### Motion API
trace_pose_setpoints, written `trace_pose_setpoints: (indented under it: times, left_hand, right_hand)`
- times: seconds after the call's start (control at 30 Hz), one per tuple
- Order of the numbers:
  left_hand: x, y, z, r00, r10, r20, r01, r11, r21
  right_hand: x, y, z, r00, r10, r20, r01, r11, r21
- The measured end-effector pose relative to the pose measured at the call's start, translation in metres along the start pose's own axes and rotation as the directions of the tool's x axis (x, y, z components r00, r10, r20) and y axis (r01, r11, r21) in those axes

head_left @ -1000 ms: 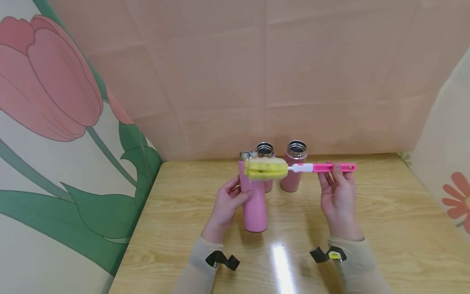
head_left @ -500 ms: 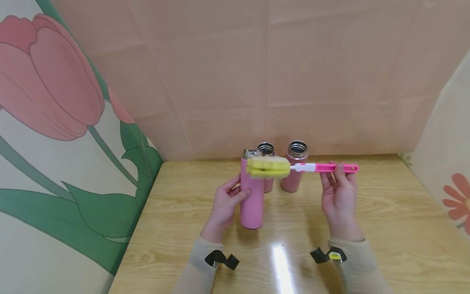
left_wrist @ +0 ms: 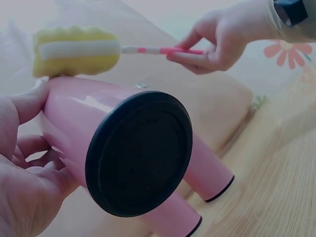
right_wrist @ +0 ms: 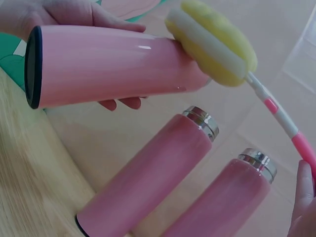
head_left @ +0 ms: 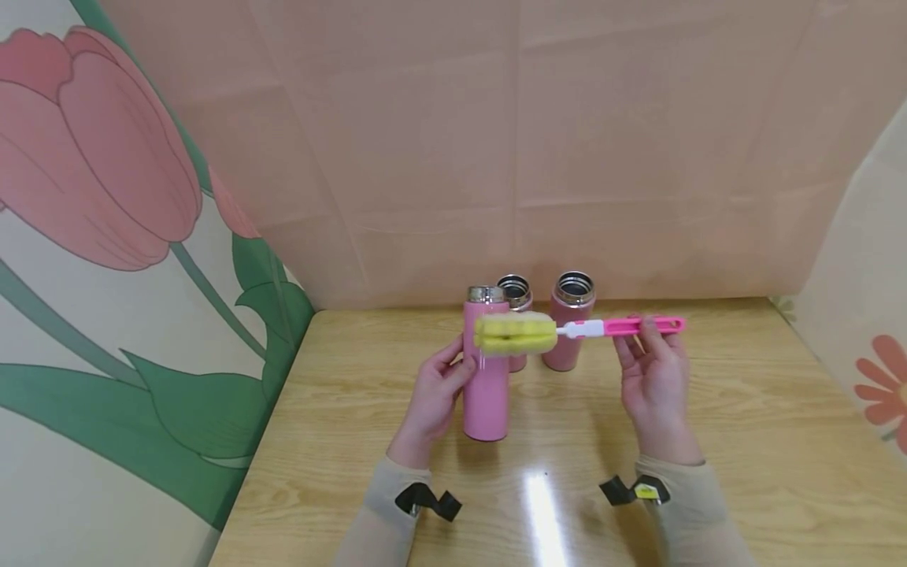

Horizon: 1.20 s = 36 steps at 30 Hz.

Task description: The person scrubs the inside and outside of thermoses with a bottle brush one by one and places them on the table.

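Note:
My left hand grips a pink thermos flask by its side and holds it above the table. A steel rim shows at its top, and its dark base faces the left wrist camera. My right hand pinches the pink handle of a bottle brush, held level. The brush's yellow and white sponge head lies across the outside of the flask's upper part, seemingly against it. Behind stand two more pink flasks, one on the right and one partly hidden by the sponge.
The wooden table runs back to a plain pinkish cloth backdrop. A wall with a tulip picture rises on the left, and a pale wall with a flower on the right.
The held flask has straightened from a slight tilt and shifted a little. The brush moved slightly right, then back left and lower along the flask. The standing flasks have stayed in place.

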<state>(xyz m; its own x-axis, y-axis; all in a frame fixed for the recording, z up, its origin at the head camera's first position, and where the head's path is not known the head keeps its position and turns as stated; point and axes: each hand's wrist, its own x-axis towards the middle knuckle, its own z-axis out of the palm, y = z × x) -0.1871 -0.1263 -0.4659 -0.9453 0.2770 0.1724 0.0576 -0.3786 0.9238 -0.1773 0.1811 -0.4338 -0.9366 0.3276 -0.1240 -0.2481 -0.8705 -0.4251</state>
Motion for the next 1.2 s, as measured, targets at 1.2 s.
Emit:
trace_pose_setpoints:
  times: [1.2]
  left_hand:
    - [0.0068, 0.0030, -0.0078, 0.987, 0.035, -0.155, -0.062, 0.983, -0.172]
  right_hand:
    - [-0.0004, 0.0013, -0.0024, 0.955, 0.169, 0.244, -0.017, 0.851, -0.525]
